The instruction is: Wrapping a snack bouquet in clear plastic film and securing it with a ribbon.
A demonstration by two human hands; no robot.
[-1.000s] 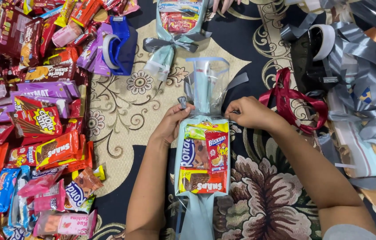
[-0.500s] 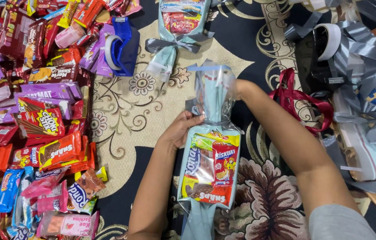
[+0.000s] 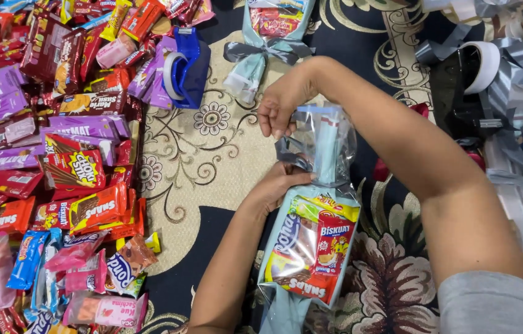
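Honestly, the risk was at the neck: left hand [image 3: 277, 185] pinched the clear snack bag [image 3: 311, 247] just above the packets, right hand [image 3: 283, 102] gripped a grey ribbon [image 3: 292, 154] at the gathered top. A loose pinch could have let the plastic spread and the packets slide. Bag lay on the patterned carpet [image 3: 212, 148], bottom cut off by the frame. Right fingertips hid behind plastic; ribbon's wrap unclear.

1. Left hand [image 3: 277, 185] is bare, with no ring, watch or glove in sight.
2. Right hand [image 3: 283, 102] is likewise bare; no jewellery shows near its fingers.
3. Both forearms are uncovered.
4. A grey short sleeve [image 3: 496, 306] covers the right upper arm, well back from the fingers.
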